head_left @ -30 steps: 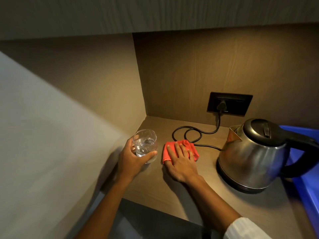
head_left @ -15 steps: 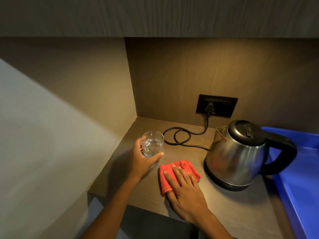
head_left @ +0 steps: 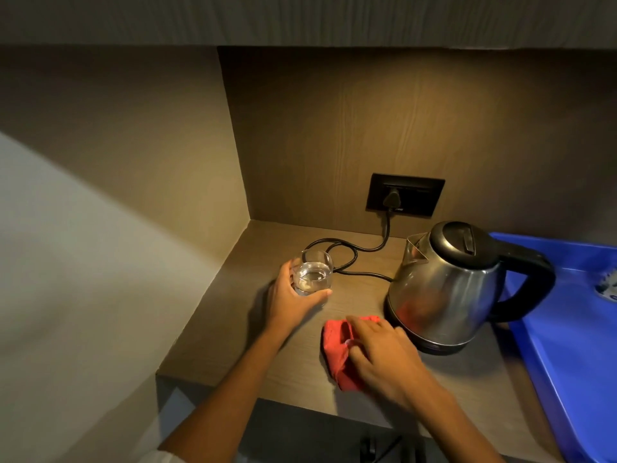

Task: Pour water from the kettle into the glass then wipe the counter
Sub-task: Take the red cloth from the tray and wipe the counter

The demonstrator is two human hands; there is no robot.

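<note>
A clear glass with water in it stands on the brown wooden counter, and my left hand is wrapped around its near side. A red cloth lies crumpled on the counter near the front edge, with my right hand pressing on its right part and hiding it. The steel kettle with a black lid and handle sits on its base just right of the cloth, spout facing left.
A black cord loops on the counter behind the glass and runs to a dark wall socket. A blue tray lies at the right. Walls close the niche at the left and back, with a cabinet overhead.
My right hand has dragged the red cloth from the back of the counter toward the front edge and a little right. My left hand has stayed on the glass.
</note>
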